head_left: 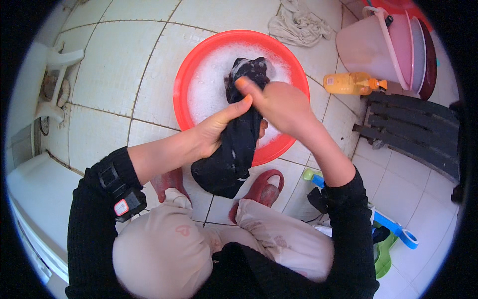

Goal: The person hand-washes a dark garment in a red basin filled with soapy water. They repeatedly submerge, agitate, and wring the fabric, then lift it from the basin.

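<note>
A wet black cloth garment (229, 144), flecked with suds, is stretched between my two hands over the near side of a red basin (182, 74). White foam (209, 74) covers the water inside. My left hand (216, 130) grips the garment's middle, its thumb on top and the fingers mostly hidden behind the cloth. Beyond it my right hand (284, 104) is closed around the upper part, thumb pointing toward the far left. The far bunched end lies in the foam. The lower end hangs past the basin's near rim. What kind of garment it is I cannot make out.
A greyish crumpled cloth (298, 25) lies on the tiles beyond the basin. To the right are an orange bottle (353, 83) on its side, a pink bucket (366, 47) and a dark slatted stool (408, 124). A white appliance (40, 194) stands at left.
</note>
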Action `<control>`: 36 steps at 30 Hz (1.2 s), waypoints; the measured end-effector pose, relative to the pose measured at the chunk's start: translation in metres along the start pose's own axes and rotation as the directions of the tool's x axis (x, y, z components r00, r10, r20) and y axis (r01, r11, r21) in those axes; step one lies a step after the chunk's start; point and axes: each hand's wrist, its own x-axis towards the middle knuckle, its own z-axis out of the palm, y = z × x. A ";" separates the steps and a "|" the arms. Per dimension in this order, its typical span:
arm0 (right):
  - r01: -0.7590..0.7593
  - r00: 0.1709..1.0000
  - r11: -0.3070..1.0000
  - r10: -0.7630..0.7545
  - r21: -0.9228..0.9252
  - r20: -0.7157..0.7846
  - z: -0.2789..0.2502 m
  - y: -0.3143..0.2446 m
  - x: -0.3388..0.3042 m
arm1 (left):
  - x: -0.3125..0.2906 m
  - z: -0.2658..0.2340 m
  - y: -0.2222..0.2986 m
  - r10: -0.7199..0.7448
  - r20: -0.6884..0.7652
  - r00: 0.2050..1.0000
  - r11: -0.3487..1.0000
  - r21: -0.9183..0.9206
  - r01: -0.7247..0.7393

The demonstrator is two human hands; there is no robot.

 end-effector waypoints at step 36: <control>-0.477 0.807 -0.638 -0.590 0.604 0.015 0.070 0.022 0.044 | -0.009 0.010 -0.025 -0.199 0.423 0.884 0.852 -0.371 0.369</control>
